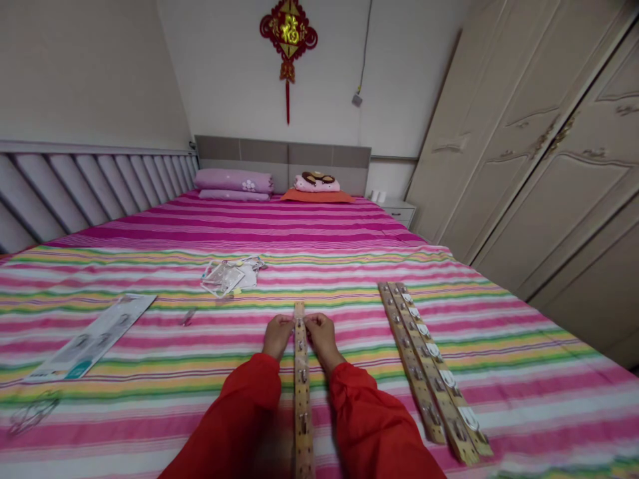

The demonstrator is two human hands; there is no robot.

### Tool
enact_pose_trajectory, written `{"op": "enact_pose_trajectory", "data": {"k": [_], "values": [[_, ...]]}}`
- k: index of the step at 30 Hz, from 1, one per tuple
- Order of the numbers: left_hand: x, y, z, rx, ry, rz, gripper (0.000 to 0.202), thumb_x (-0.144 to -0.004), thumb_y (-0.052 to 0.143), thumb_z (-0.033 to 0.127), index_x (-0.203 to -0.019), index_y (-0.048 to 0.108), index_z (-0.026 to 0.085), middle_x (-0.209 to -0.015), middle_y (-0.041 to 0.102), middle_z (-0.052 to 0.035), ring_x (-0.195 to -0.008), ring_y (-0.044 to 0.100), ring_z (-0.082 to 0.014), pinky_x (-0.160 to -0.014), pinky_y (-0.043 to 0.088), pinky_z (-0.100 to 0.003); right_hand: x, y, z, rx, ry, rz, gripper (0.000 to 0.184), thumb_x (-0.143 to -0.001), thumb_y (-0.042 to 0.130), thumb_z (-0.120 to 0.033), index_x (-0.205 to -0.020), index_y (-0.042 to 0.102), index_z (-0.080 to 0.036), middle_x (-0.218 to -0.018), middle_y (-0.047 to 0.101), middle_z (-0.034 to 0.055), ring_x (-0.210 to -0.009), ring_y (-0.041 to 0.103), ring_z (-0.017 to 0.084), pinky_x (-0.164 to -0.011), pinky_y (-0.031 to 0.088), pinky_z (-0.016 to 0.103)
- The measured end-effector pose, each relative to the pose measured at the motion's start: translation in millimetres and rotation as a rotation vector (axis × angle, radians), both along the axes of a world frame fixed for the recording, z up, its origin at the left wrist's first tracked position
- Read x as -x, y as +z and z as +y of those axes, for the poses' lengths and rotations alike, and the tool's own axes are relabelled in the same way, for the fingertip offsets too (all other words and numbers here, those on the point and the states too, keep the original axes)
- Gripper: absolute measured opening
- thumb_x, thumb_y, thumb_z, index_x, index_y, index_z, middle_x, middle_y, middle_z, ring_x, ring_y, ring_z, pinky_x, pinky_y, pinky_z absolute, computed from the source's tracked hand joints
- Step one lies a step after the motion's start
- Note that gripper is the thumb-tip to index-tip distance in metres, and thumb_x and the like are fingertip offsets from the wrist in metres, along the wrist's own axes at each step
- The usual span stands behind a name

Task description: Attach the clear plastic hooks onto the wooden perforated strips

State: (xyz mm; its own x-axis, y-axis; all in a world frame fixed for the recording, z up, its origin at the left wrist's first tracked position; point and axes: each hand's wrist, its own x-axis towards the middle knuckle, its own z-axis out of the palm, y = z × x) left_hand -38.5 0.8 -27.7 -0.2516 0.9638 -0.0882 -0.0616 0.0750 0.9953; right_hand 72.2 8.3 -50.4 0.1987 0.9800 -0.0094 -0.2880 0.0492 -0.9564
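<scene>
A long, narrow wooden strip (302, 392) lies lengthwise in front of me, with small shiny metal fittings (304, 376) spaced along it and dark holes near its edges. My left hand (278, 338) is closed, its thumb and fingers pinching the strip's left edge near the far end. Opposite it, my right hand (322, 338) pinches the right edge at the same height. Between the fingertips sits one metal fitting; whether the fingers also grip it is too small to tell. Both forearms wear red sleeves.
Several similar strips (424, 362) lie at right, some carrying white pieces. A printed card (94, 339) and clear plastic wrapping (34, 411) are at left. Plastic packets (232, 276) lie further back on the striped bedsheet (200, 392). Folded bedding (234, 181) is by the headboard; wardrobes (539, 166) stand right.
</scene>
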Motion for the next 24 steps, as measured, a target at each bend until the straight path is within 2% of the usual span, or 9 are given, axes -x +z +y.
{"op": "enact_pose_trajectory", "data": {"k": [11, 16, 20, 24], "values": [[-1, -9.5, 4, 0.006, 0.03, -0.001, 0.02, -0.052, 0.068, 0.028, -0.062, 0.053, 0.018, -0.052, 0.055, 0.0042, -0.05, 0.053, -0.0125, -0.054, 0.041, -0.026, 2, -9.3, 3, -0.004, -0.024, -0.012, 0.011, -0.056, 0.064, -0.025, -0.063, 0.057, -0.02, -0.044, 0.051, -0.0075, -0.041, 0.047, 0.011, -0.041, 0.036, 0.021], [-2, -11.4, 3, -0.02, 0.025, 0.016, 0.018, -0.053, 0.066, 0.022, -0.066, 0.053, 0.019, -0.05, 0.053, 0.0063, -0.048, 0.051, -0.0106, -0.053, 0.04, -0.023, 3, -9.8, 3, -0.018, -0.019, -0.027, 0.009, -0.057, 0.062, -0.022, -0.066, 0.063, -0.019, -0.046, 0.054, -0.0071, -0.042, 0.047, 0.011, -0.043, 0.039, 0.022], [-1, -15.2, 2, -0.039, 0.007, 0.037, 0.017, -0.056, 0.065, 0.021, -0.072, 0.06, 0.019, -0.053, 0.056, 0.0053, -0.049, 0.051, -0.0105, -0.053, 0.04, -0.022, 3, -10.8, 3, -0.039, -0.028, -0.043, 0.016, -0.057, 0.063, -0.02, -0.072, 0.07, -0.019, -0.054, 0.063, -0.004, -0.05, 0.053, 0.013, -0.05, 0.044, 0.024], [2, -17.4, 1, -0.042, -0.048, 0.084, 0.026, -0.06, 0.065, 0.024, -0.086, 0.068, 0.018, -0.063, 0.065, 0.0006, -0.057, 0.058, -0.0142, -0.057, 0.044, -0.024, 2, -14.1, 4, -0.073, -0.009, -0.093, 0.022, -0.062, 0.063, -0.022, -0.082, 0.074, -0.021, -0.075, 0.072, 0.0017, -0.071, 0.063, 0.02, -0.066, 0.051, 0.031]]}}
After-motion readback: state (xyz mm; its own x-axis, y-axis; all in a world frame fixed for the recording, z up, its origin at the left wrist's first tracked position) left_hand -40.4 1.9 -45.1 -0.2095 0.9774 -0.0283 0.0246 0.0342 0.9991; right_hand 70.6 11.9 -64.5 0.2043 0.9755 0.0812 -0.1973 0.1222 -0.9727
